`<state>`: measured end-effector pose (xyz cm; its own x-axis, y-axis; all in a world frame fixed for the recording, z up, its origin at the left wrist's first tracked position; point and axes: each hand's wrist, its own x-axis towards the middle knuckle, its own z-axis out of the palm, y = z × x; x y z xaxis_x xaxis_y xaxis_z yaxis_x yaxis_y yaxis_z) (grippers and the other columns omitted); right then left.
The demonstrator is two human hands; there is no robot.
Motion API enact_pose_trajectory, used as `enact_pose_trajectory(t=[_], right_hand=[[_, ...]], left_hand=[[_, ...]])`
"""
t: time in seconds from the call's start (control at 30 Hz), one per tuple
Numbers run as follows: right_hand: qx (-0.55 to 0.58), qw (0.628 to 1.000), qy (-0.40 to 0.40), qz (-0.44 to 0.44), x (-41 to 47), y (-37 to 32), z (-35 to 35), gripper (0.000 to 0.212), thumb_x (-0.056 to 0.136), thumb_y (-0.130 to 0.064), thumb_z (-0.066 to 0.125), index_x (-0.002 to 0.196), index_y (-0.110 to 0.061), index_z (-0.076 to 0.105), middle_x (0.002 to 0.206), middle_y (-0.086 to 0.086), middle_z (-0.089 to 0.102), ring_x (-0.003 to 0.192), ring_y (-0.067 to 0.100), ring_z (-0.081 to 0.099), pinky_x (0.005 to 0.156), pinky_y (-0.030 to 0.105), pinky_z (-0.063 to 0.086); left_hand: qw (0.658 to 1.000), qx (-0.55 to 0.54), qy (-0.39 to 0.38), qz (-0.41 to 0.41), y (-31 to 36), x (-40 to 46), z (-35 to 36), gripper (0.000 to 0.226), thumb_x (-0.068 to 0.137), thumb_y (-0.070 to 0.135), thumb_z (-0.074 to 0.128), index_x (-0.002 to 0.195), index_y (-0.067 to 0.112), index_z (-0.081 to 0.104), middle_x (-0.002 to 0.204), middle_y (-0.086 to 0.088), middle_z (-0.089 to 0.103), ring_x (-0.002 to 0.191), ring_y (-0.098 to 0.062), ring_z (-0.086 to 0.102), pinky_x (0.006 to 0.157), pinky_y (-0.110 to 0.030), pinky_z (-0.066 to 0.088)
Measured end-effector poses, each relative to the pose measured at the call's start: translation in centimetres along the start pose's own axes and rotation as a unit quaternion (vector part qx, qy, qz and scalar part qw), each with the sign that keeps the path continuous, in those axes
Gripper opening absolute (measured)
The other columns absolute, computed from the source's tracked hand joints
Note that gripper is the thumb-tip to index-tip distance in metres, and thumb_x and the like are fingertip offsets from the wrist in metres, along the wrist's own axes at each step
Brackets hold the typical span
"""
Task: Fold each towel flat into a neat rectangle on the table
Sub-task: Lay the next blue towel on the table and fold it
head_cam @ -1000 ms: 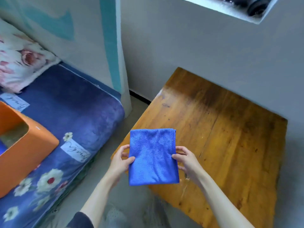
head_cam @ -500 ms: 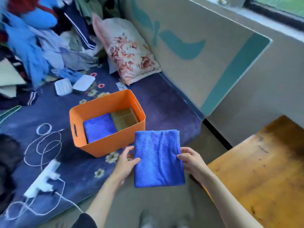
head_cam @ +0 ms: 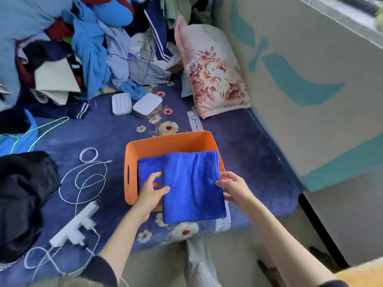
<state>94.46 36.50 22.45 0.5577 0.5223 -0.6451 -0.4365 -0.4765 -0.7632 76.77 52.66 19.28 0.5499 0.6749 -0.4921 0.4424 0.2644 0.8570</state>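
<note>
Each hand, left and right, pinches a side of the folded, fuzzy blue towel (a neat rectangle) above the smooth orange bin.

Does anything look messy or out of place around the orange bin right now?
The folded blue towel looks neat, but clothes lie heaped on the bed behind the orange bin, and white cables sprawl loose beside it.

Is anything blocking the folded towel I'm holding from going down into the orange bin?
Nothing visible blocks it. The folded blue towel, held by the left hand and right hand, hangs over the orange bin, which already holds another blue towel.
</note>
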Motion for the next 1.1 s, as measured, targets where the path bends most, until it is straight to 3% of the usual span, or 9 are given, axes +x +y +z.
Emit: enact_pose_trajectory(t=[0.1, 0.27, 0.4, 0.5, 0.57, 0.67, 0.83, 0.97, 1.1], right_hand=[[-0.031, 0.999, 0.010, -0.004, 5.3, -2.6, 1.1, 0.019, 0.082, -0.001, 0.058, 0.094, -0.016, 0.060, 0.084, 0.007, 0.062, 0.062, 0.017, 0.058, 0.051, 0.024, 0.045], [-0.133, 0.991, 0.030, 0.007, 13.5, -4.1, 3.2, 0.027, 0.081, -0.003, 0.058, 0.105, -0.014, 0.056, 0.079, 0.003, 0.058, 0.074, 0.021, 0.056, 0.062, 0.030, 0.044], [-0.249, 0.966, 0.052, 0.037, 18.4, -2.3, 4.1, 0.027, 0.080, -0.003, 0.054, 0.103, -0.016, 0.051, 0.086, 0.001, 0.056, 0.083, 0.022, 0.055, 0.075, 0.034, 0.047], [-0.301, 0.950, 0.062, 0.060, 20.3, -1.1, 4.4, 0.025, 0.081, -0.005, 0.051, 0.101, -0.020, 0.048, 0.093, -0.002, 0.053, 0.084, 0.019, 0.050, 0.076, 0.034, 0.046], [-0.315, 0.944, 0.070, 0.066, 21.6, -0.2, 4.5, 0.024, 0.081, -0.005, 0.049, 0.102, -0.018, 0.049, 0.099, 0.003, 0.058, 0.083, 0.020, 0.050, 0.072, 0.031, 0.043], [-0.362, 0.926, 0.077, 0.068, 23.1, 0.8, 4.7, 0.026, 0.082, -0.004, 0.048, 0.106, -0.012, 0.050, 0.107, 0.011, 0.062, 0.095, 0.031, 0.057, 0.071, 0.029, 0.038], [-0.425, 0.897, 0.113, 0.054, 25.3, 1.4, 5.6, 0.033, 0.082, 0.002, 0.043, 0.114, -0.003, 0.049, 0.112, 0.021, 0.057, 0.102, 0.040, 0.055, 0.082, 0.039, 0.044], [-0.438, 0.881, 0.160, 0.082, 26.3, 1.9, 6.3, 0.031, 0.083, 0.003, 0.040, 0.114, -0.003, 0.047, 0.118, 0.019, 0.052, 0.107, 0.040, 0.053, 0.086, 0.044, 0.046], [-0.496, 0.853, 0.154, 0.046, 25.5, 3.9, 7.1, 0.058, 0.085, 0.001, 0.042, 0.141, -0.006, 0.028, 0.142, 0.016, 0.032, 0.126, 0.037, 0.038, 0.094, 0.042, 0.040]], left_hand=[[1.000, -0.002, 0.022, -0.017, 1.2, 4.7, -0.2, 0.038, 0.087, 0.006, 0.059, 0.119, 0.024, 0.048, 0.108, -0.004, 0.055, 0.095, -0.021, 0.057, 0.066, -0.026, 0.046], [0.995, 0.028, 0.054, -0.074, 1.2, 11.6, 0.8, 0.035, 0.086, 0.004, 0.059, 0.110, 0.027, 0.047, 0.097, -0.006, 0.057, 0.088, -0.027, 0.060, 0.078, -0.041, 0.050], [0.990, 0.065, 0.042, -0.116, -1.1, 15.2, 2.2, 0.031, 0.084, 0.002, 0.056, 0.105, 0.023, 0.046, 0.085, -0.007, 0.056, 0.074, -0.025, 0.056, 0.066, -0.035, 0.046], [0.986, 0.071, 0.024, -0.149, -3.1, 16.7, 3.2, 0.030, 0.085, 0.003, 0.056, 0.107, 0.022, 0.046, 0.083, -0.005, 0.054, 0.074, -0.024, 0.055, 0.067, -0.039, 0.048], [0.983, 0.083, 0.013, -0.164, -4.2, 17.7, 3.7, 0.031, 0.086, 0.005, 0.057, 0.110, 0.022, 0.045, 0.084, -0.005, 0.054, 0.078, -0.024, 0.056, 0.072, -0.043, 0.051], [0.979, 0.120, -0.004, -0.164, -5.5, 19.6, 3.9, 0.030, 0.087, 0.008, 0.058, 0.111, 0.022, 0.045, 0.082, -0.001, 0.054, 0.075, -0.020, 0.055, 0.067, -0.037, 0.047], [0.976, 0.162, -0.017, -0.144, -6.4, 23.6, 4.7, 0.031, 0.086, 0.008, 0.059, 0.112, 0.016, 0.046, 0.079, -0.002, 0.056, 0.073, -0.020, 0.054, 0.063, -0.031, 0.042], [0.967, 0.197, -0.047, -0.153, -7.3, 24.9, 5.4, 0.032, 0.088, 0.007, 0.054, 0.118, 0.013, 0.044, 0.097, -0.011, 0.060, 0.090, -0.030, 0.057, 0.079, -0.043, 0.048], [0.925, 0.371, -0.052, -0.069, -8.1, 23.4, 5.3, 0.048, 0.091, 0.021, 0.054, 0.135, 0.019, 0.034, 0.129, -0.006, 0.043, 0.116, -0.029, 0.047, 0.083, -0.041, 0.046]])
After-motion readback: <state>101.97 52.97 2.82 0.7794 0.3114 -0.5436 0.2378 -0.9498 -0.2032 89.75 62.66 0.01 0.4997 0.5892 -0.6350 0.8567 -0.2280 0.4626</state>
